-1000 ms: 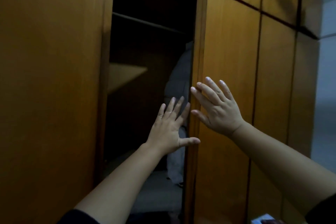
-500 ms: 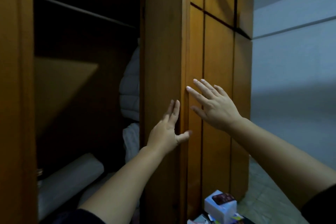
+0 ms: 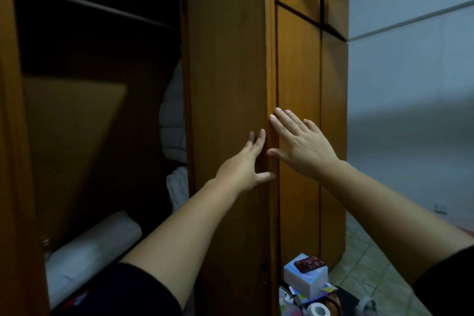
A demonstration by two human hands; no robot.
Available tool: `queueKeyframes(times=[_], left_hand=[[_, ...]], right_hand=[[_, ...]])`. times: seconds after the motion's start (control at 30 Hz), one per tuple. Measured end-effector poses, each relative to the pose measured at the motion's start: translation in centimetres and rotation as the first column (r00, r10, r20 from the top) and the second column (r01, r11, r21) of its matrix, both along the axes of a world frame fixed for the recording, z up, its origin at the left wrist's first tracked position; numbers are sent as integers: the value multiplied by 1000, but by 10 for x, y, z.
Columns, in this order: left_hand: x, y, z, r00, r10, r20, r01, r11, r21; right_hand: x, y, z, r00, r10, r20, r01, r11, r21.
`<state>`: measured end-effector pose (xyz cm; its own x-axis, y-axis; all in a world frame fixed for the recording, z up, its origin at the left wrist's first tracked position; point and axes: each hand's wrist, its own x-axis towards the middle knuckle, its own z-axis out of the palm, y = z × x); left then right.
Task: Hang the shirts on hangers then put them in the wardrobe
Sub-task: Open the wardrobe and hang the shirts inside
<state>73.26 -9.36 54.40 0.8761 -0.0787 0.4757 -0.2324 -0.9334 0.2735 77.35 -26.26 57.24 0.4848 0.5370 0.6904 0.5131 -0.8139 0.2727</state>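
The wooden wardrobe door (image 3: pixel 228 64) stands swung out, edge towards me. My left hand (image 3: pixel 243 164) lies flat against its inner face with straight fingers, thumb at the door's edge. My right hand (image 3: pixel 300 143) presses open-palmed on the outer side of that edge. The dark wardrobe interior (image 3: pixel 97 59) opens on the left, with a rail (image 3: pixel 89 5) near the top. White garments (image 3: pixel 173 123) hang inside behind the door. No hanger is in either hand.
A rolled white bundle (image 3: pixel 95 246) lies on the wardrobe floor. A small box (image 3: pixel 306 277), a tape roll (image 3: pixel 319 310) and other clutter sit on the tiled floor at the door's foot. A pale wall (image 3: pixel 410 84) is to the right.
The door has swung further open under both hands, and the view has shifted right. More of the wardrobe interior and the wall now show.
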Motion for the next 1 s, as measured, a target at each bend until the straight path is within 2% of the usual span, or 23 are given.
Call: queueKeyframes(times=[0.2, 0.47, 0.73, 0.87, 1.0], left_hand=[[15, -20, 2, 996, 53, -71, -45, 993, 110], [46, -35, -4, 992, 89, -94, -72, 984, 163], [74, -43, -12, 999, 45, -10, -43, 987, 155], [78, -39, -24, 997, 27, 67, -37, 990, 139], [72, -30, -27, 998, -1, 68, -7, 993, 115]], right_hand=[[15, -12, -3, 994, -84, -71, 85, 996, 16], [36, -27, -3, 988, -129, -81, 131, 991, 8], [62, -39, -7, 987, -140, -83, 144, 989, 39], [62, -38, -12, 994, -91, -64, 96, 993, 72], [51, -31, -19, 998, -54, -29, 56, 993, 100]])
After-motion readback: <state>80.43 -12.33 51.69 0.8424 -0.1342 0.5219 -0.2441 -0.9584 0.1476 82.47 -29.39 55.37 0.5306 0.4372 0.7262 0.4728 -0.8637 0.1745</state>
